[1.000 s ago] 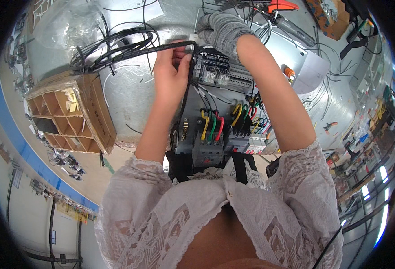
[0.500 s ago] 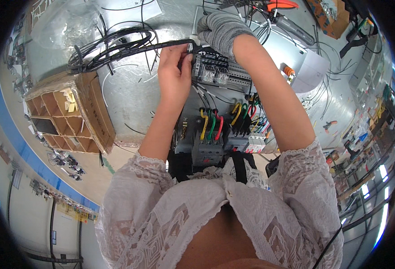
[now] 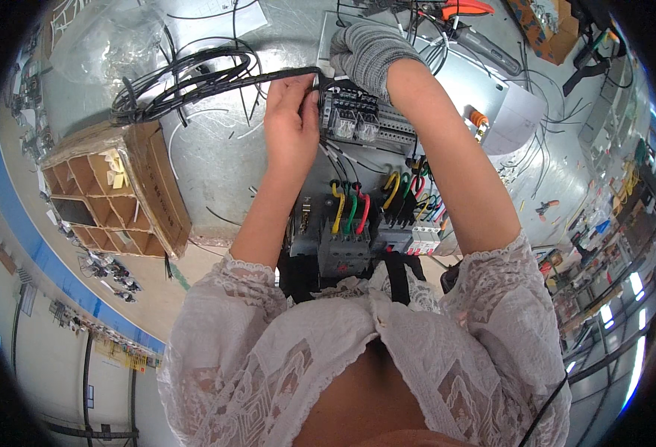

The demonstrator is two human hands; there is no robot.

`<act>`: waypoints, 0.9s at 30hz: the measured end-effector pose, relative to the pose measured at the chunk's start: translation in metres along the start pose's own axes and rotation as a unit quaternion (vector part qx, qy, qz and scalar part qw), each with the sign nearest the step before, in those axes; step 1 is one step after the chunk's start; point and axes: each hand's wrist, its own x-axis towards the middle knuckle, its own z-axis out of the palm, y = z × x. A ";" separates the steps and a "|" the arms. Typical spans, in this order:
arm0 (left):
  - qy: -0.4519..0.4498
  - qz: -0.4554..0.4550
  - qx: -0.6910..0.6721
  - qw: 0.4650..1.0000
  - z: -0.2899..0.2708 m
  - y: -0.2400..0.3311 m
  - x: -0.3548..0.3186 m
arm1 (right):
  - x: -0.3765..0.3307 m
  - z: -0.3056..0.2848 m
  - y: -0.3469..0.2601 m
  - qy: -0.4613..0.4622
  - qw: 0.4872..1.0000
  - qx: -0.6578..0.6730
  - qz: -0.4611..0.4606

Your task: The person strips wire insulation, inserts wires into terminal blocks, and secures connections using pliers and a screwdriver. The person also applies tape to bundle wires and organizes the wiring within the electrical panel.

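Observation:
My bare left hand [image 3: 291, 119] is at the left edge of an electrical mounting panel [image 3: 317, 167]. Its fingers and thumb close round the end of a black wire bundle [image 3: 268, 75], though the fingertips are partly hidden. My right hand [image 3: 373, 58], in a grey knit glove, is curled at the panel's far part, just right of the bundle's end; what it grips is out of sight. Two clear-cased relays [image 3: 354, 125] and a row of grey terminal blocks [image 3: 396, 130] lie below the glove. Nearer me are circuit breakers [image 3: 344, 257] with yellow, green and red wires.
The bundle's coil [image 3: 183, 82] spreads leftward over the metal table [image 3: 212, 160]. A cardboard compartment box [image 3: 156, 186] stands at the left. Orange-handled pliers [image 3: 466, 9], a grey tool [image 3: 488, 51], and another cardboard box [image 3: 548, 30] lie at the far right, among loose wires.
Both hands stay at the same spots on the panel. The left fingers and the glove have shifted only very slightly.

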 end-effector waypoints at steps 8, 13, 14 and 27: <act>-0.009 0.023 0.022 0.999 0.001 0.000 -0.001 | 0.005 0.005 0.003 -0.011 1.000 -0.028 0.000; -0.029 0.052 0.057 0.997 0.001 -0.004 -0.001 | 0.004 0.001 -0.001 -0.020 0.999 -0.047 0.006; -0.028 0.055 0.059 0.996 -0.001 -0.005 0.000 | 0.008 0.007 0.002 -0.016 0.999 -0.044 0.003; -0.047 0.066 0.064 0.995 -0.006 0.003 0.002 | 0.003 -0.008 -0.021 -0.032 0.990 -0.122 0.066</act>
